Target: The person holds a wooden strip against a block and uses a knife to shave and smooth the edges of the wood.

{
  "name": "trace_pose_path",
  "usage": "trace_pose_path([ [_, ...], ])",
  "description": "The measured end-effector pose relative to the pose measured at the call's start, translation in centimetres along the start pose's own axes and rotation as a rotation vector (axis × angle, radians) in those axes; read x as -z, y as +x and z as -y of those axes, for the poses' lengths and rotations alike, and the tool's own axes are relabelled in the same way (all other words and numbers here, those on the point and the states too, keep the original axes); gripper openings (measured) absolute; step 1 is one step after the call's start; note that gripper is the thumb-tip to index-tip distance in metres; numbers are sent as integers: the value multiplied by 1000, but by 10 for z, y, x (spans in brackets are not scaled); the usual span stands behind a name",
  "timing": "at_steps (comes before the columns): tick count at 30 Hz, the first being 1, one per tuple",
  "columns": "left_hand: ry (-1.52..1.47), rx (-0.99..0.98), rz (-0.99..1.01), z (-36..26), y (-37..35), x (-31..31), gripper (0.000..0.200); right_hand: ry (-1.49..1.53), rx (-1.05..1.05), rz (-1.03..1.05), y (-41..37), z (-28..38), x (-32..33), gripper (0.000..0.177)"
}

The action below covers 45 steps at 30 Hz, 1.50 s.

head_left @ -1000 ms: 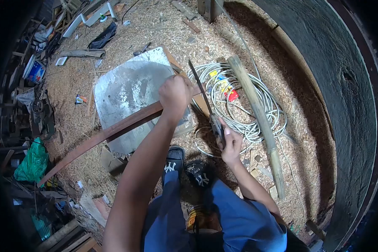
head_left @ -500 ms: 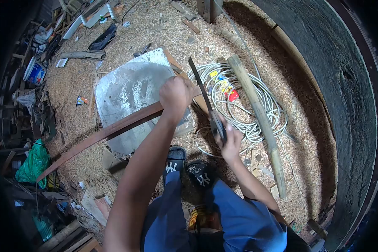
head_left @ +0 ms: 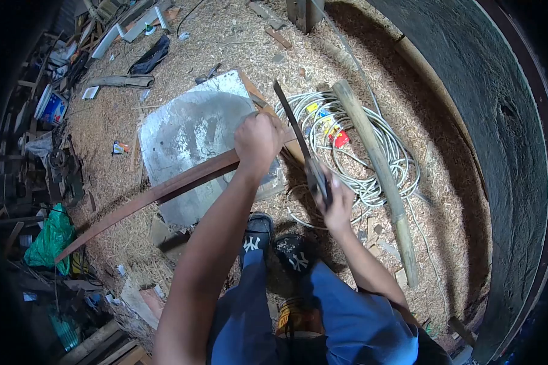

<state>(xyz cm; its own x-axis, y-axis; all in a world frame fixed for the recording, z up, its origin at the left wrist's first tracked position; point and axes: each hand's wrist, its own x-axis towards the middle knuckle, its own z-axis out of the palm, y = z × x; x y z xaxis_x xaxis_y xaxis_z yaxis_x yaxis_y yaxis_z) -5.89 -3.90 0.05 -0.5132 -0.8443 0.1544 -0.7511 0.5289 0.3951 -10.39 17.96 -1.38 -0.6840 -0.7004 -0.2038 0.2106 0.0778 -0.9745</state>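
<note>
A long reddish-brown wooden strip [head_left: 158, 193] slants across a scuffed metal-topped surface [head_left: 189, 115], its far left end reaching past the edge. My left hand [head_left: 259, 143] is closed over the strip near its right end. In my right hand [head_left: 339, 210] is the handle of a handsaw [head_left: 295, 125], fingers wrapped round it. The dark blade points up and away, crossing the strip's end just right of my left hand. Whether the teeth have cut into the wood cannot be made out.
A coil of pale cable [head_left: 402, 161] lies right of the saw, with a wooden pole [head_left: 377, 161] across it. A large dark curved slab [head_left: 499, 115] bounds the right side. Scrap and a green bag [head_left: 49, 237] crowd the left. My shoes [head_left: 292, 252] stand on wood shavings.
The whole view has shifted slightly. Both hands keep the same holds on the strip and the handsaw, and the blade still lies across the strip's end.
</note>
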Motion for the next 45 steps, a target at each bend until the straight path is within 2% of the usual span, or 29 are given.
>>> trace_pose_path([
  [2,-38,-15,-42,1,-1,-2,21,-58,146,-9,-43,-34,17,47],
  [5,-41,-44,-75,4,-1,-7,21,-17,44,-1,-81,-29,36,47],
  [8,-24,-79,-78,2,-2,-4,20,-129,70,64,-46,-4,25,47],
  [12,-26,-63,-74,3,-3,-4,20,-92,71,-1,-1,2,-9,44],
  [14,-6,-53,-37,5,-1,-4,21,-27,39,-10,-16,-10,0,42],
  [17,-28,-41,-13,6,-2,-7,23,-47,106,39,-67,-26,25,42],
  [19,-37,-62,-5,6,-3,-5,23,-72,94,36,-85,-22,32,51],
  [21,-46,-99,8,2,-6,-2,23,-67,85,46,-74,-17,27,46],
  [24,-31,-51,29,-5,-3,1,27,-53,64,40,-41,-11,1,43],
  [26,8,89,86,-8,1,-1,30,-51,142,-24,-35,-21,-9,44],
  [27,13,92,90,-8,1,-1,30,4,38,-15,-32,-14,-3,45],
  [28,40,87,62,-8,2,1,31,43,-21,-1,-34,-4,6,45],
  [30,73,64,39,-8,2,2,32,-33,135,36,-61,-19,21,44],
  [32,34,51,27,-6,2,-1,29,-88,63,-15,-93,-37,36,47],
  [33,36,55,27,-4,3,-4,29,-17,60,5,-92,-30,42,48],
  [35,41,-67,-58,2,-1,-10,28,-41,73,46,-76,-15,40,45],
  [36,46,-69,-57,3,-2,-11,28,-64,99,83,-60,-10,36,41],
  [40,42,-98,-93,8,0,-18,26,50,-23,2,17,6,-11,45],
  [43,41,-81,-59,8,1,-15,26,78,-30,-26,-10,1,-3,47],
  [45,37,-53,-33,-1,2,-8,26,9,98,18,-56,-21,18,48],
])
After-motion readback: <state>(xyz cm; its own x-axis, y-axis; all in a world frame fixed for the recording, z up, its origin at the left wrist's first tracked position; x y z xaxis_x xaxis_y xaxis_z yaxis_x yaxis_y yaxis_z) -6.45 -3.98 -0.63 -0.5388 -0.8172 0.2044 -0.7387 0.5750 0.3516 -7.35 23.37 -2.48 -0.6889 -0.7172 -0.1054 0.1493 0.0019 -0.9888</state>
